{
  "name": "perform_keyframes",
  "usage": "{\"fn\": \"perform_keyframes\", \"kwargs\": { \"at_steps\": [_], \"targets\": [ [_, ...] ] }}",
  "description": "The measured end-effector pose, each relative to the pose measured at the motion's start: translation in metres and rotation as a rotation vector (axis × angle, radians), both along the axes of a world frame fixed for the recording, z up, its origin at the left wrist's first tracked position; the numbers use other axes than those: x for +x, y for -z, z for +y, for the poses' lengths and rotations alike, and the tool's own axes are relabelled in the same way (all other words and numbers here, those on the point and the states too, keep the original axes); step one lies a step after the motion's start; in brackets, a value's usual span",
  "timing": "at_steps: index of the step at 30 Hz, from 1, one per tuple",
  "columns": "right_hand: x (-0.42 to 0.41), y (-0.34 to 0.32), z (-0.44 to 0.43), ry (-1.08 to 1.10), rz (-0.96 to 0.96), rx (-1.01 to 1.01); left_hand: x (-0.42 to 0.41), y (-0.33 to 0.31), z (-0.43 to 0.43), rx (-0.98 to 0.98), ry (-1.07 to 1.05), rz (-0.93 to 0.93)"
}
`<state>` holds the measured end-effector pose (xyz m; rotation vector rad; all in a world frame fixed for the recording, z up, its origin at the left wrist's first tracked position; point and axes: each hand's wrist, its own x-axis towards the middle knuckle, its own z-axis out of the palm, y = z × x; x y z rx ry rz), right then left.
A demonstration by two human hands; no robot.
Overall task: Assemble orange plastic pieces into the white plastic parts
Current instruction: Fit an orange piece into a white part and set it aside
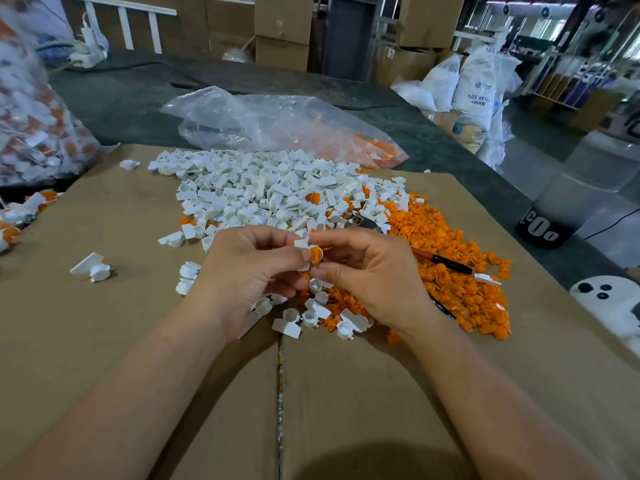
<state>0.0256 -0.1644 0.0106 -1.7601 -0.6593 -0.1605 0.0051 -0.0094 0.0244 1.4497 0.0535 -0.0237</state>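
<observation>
My left hand (242,275) and my right hand (374,271) meet above the cardboard sheet (138,323). Between their fingertips sits a white plastic part (302,244) with an orange piece (316,254) pushed against it. My left hand pinches the white part; my right hand pinches the orange piece. More white parts are tucked under my left palm. A heap of loose white parts (263,192) lies just beyond the hands, and a heap of orange pieces (457,265) spreads to the right. Several white parts (311,317) lie scattered below the hands.
A clear plastic bag (277,123) with orange pieces lies behind the heaps. A bag of finished parts (38,112) stands at the far left. A red and black hand tool (443,261) rests on the orange heap. Two white parts (91,266) lie apart at left.
</observation>
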Motion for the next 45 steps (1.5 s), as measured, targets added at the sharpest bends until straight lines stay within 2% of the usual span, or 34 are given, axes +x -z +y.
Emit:
{"fn": "perform_keyframes", "kwargs": {
  "at_steps": [8, 13, 23, 30, 37, 45],
  "targets": [
    [0.0023, 0.0033, 0.0012, -0.015, -0.074, 0.017, 0.0016, 0.0013, 0.0011, -0.026, 0.025, 0.003],
    [0.0026, 0.0039, -0.0002, 0.021, -0.169, -0.034, 0.0018, 0.0016, 0.0012, -0.020, 0.038, 0.013],
    [0.0026, 0.0022, -0.0008, 0.062, -0.222, -0.117, 0.0020, 0.0027, 0.0014, -0.023, 0.058, 0.018],
    [0.0014, 0.0032, -0.0010, 0.030, -0.034, 0.000, 0.0016, 0.0016, 0.0016, -0.011, 0.051, -0.017],
    [-0.0020, 0.0000, -0.0012, -0.014, -0.018, 0.032, 0.0005, -0.0005, 0.0011, -0.010, 0.057, -0.027],
    [-0.0043, -0.0024, -0.0005, 0.055, -0.029, -0.019, 0.0012, 0.0010, 0.0025, -0.004, 0.072, -0.028]
  ]
}}
